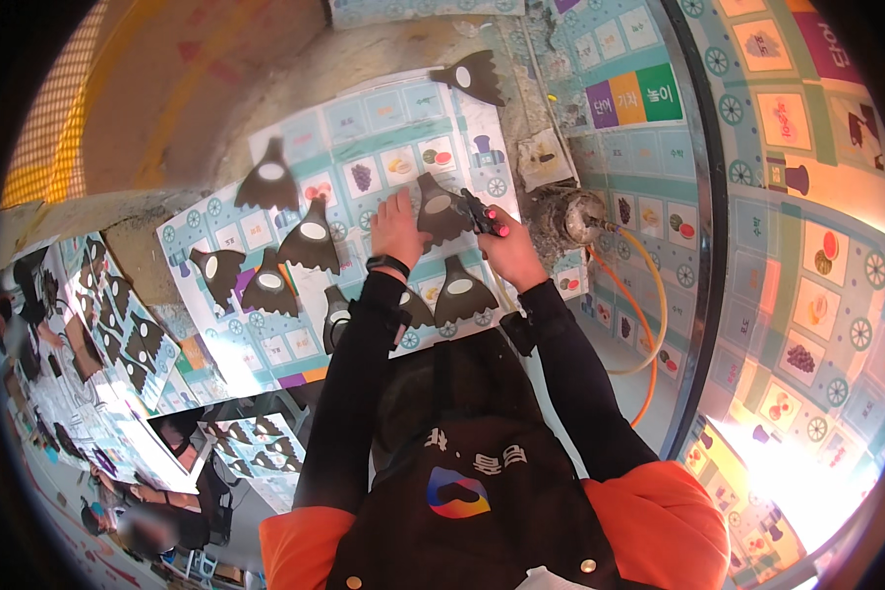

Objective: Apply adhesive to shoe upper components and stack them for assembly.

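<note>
My left hand (398, 227) lies on a printed sheet, fingers stretched out, its thumb side against a dark bell-shaped piece (439, 224) with a scalloped edge and a white oval. In my right hand (513, 254) is a small black hand tool (479, 210) with pinkish-red parts; its exact kind is not clear. The tool's front reaches the right edge of that piece. More dark pieces of the same shape lie around my hands, one (311, 238) left of my left hand and another (464, 293) below the piece.
The pale blue printed sheet (197, 295) covers the work surface. Beyond its right edge stands a grimy round metal fitting (572, 215) with a yellow hose (659, 285) and an orange hose (649, 379). A dark metal post (703, 197) rises farther right. People work at the lower left.
</note>
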Demonstrator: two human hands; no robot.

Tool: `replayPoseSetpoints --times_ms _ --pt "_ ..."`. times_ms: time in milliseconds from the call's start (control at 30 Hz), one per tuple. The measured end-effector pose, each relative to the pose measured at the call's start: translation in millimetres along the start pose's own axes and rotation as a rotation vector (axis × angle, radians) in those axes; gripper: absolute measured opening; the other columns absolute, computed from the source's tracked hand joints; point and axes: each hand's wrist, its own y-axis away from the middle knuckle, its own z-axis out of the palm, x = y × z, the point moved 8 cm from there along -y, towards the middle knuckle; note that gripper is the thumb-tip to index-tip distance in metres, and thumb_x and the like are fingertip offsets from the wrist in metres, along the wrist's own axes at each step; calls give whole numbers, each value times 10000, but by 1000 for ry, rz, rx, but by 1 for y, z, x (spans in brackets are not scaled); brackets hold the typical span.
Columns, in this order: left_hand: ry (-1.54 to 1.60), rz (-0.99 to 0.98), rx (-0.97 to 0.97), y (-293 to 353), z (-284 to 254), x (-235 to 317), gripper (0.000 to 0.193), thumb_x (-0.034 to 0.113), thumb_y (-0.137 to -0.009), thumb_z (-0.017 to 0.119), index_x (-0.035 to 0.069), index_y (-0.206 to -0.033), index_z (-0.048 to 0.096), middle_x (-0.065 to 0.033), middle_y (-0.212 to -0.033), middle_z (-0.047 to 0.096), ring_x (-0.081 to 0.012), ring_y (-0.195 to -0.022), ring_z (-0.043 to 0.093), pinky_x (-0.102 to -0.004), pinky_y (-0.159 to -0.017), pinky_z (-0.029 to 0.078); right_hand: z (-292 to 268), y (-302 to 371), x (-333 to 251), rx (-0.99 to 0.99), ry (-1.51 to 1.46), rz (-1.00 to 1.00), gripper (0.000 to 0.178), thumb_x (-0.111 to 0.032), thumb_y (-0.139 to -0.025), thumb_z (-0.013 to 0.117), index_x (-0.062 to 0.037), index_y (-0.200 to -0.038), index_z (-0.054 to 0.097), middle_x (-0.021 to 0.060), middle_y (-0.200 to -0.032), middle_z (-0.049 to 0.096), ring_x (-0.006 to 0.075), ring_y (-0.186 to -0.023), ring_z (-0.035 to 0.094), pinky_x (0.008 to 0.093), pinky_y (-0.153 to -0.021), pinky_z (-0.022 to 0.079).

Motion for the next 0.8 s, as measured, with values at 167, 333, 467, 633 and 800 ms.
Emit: replayPoseSetpoints --times_ms 167,333,467,633,800 --pt "-51 -166 132 28 26 9 585 147 -727 838 8 -1168 479 -183 -1096 578 -377 -1048 587 -450 -875 496 2 19 -11 -92 -64 155 399 -97 -806 595 -7 -1195 614 148 -910 712 232 -803 684 358 -662 546" --pt "35 -366 169 27 40 -7 386 155 -783 781 5 -1037 531 -200 -1022 621 -387 -947 639 -455 -805 525 -15 31 -9 -53 -479 127 358 -55 -826 567 -32 -1181 610 69 -971 717 130 -747 642 280 -498 530" --pt "207 -261 200 8 31 -27 249 225 -799 775 28 -919 679 -207 -875 696 -382 -832 680 -481 -737 533 -54 49 1 0 -529 132 381 -15 -826 534 -5 -1204 574 80 -991 717 135 -808 643 278 -502 523" --pt "-300 -342 314 -62 -71 -86 331 306 -816 766 48 -995 663 -191 -1020 667 -371 -963 646 -486 -824 519 -69 68 3 4 -545 106 400 -5 -813 519 -15 -1209 577 73 -981 712 133 -842 642 262 -517 524" --pt "-165 42 420 -150 -68 16 594 475 -739 810 62 -1117 613 -161 -1054 646 -363 -1020 616 -460 -893 492 -71 83 14 58 -580 120 425 -3 -812 519 -17 -1234 567 50 -963 702 117 -791 627 252 -521 527"
